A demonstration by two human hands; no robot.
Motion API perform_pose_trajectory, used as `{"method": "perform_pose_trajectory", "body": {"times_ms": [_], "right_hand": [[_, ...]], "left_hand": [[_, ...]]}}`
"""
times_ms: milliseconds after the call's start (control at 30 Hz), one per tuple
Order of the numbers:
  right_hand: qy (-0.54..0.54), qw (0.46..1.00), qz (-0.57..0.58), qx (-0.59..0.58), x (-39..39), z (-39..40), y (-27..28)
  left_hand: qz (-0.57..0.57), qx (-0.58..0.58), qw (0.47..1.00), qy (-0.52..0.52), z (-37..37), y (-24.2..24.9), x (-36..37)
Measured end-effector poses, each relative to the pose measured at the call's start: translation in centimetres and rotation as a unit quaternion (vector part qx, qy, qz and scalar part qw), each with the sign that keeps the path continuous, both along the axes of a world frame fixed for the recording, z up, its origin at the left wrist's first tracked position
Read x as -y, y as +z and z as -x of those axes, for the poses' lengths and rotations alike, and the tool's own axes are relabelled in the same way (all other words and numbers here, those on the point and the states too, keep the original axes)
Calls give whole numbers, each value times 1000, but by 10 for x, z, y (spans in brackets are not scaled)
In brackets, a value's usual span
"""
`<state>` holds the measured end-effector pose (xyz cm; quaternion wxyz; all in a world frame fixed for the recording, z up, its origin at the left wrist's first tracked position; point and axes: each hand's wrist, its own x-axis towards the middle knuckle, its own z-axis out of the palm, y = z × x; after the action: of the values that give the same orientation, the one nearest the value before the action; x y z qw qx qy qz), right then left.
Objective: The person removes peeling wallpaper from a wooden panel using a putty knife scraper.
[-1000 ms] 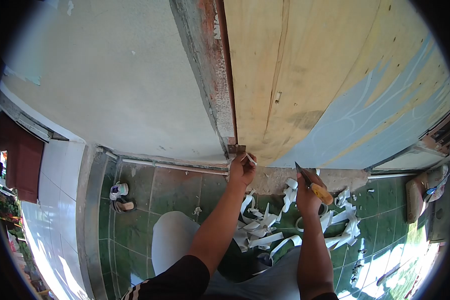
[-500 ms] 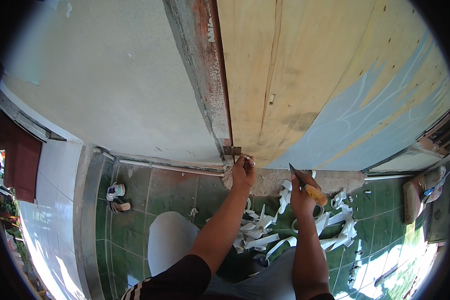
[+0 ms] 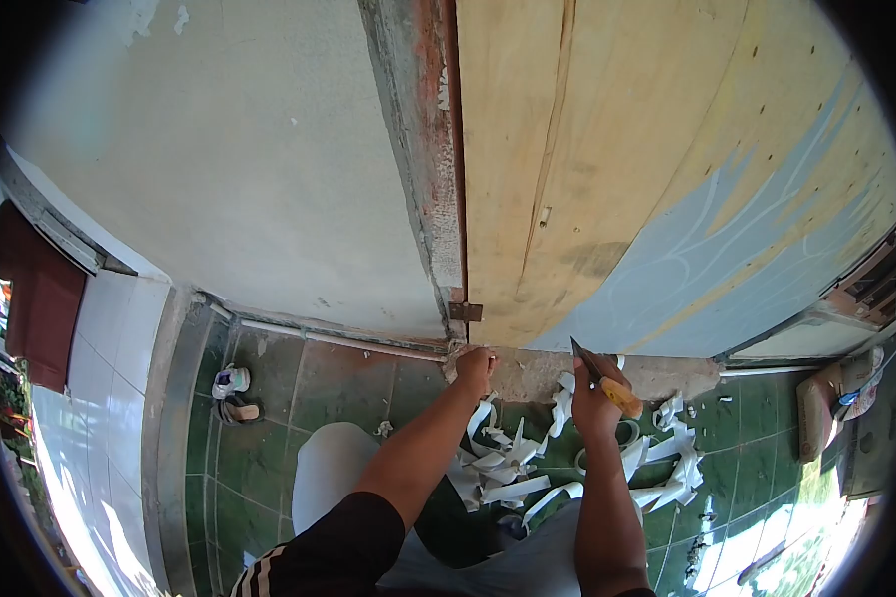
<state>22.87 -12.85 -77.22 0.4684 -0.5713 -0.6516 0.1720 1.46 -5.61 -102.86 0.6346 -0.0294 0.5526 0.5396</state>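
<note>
My left hand [image 3: 477, 370] is closed near the bottom left corner of the wooden door [image 3: 528, 179], just below the rusty hinge [image 3: 465, 311]; what its fingers hold, if anything, is too small to tell. My right hand [image 3: 594, 396] grips a knife [image 3: 618, 394] with a yellow-brown handle, its dark pointed blade aimed up toward the door's lower edge. Blue-grey covering [image 3: 667, 269] with white lines remains over the door's lower right part, and bare wood shows elsewhere. Curled white strips [image 3: 513, 460] lie on the floor between and around my forearms.
A pale wall [image 3: 269, 169] stands at the left, with a pipe [image 3: 338, 339] along its base. Sandals [image 3: 237, 409] and a shoe [image 3: 231, 381] rest on the green tiles [image 3: 259, 463]. At the right is a brown sack [image 3: 818, 408]. A roll [image 3: 627, 432] lies near my right wrist.
My left hand has moved down from beside the hinge, and the small white piece at its fingers no longer shows. My right hand with the knife has dropped slightly. The view has shifted a little.
</note>
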Motion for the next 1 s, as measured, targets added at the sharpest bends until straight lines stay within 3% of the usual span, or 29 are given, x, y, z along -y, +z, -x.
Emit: {"method": "perform_pose_trajectory", "body": {"times_ms": [67,133,267,633,733,800,867,933,1000], "right_hand": [[-3,1000,3,-5,1,-1,-9],[-3,1000,8,0,-1,-4,-16],[-9,1000,12,-2,-1,1,-3],[-3,1000,0,2,-3,3,-7],[-9,1000,10,2,-3,5,-10],[1,1000,14,11,-4,8,-13],[8,999,28,22,-5,13,-26],[19,998,53,36,-12,22,-60],[66,992,101,44,-12,34,-97]], "left_hand": [[-27,1,999,26,3,3,6],[-72,-39,995,48,1,65,15],[-141,-59,981,120,-8,103,15],[-97,-74,982,144,-4,92,-6],[-95,-125,974,164,-9,78,-12],[-10,-224,973,47,-3,63,3],[85,-331,937,-71,3,32,26],[189,-436,861,-184,5,-17,64],[143,-586,720,-343,5,-22,109]]}}
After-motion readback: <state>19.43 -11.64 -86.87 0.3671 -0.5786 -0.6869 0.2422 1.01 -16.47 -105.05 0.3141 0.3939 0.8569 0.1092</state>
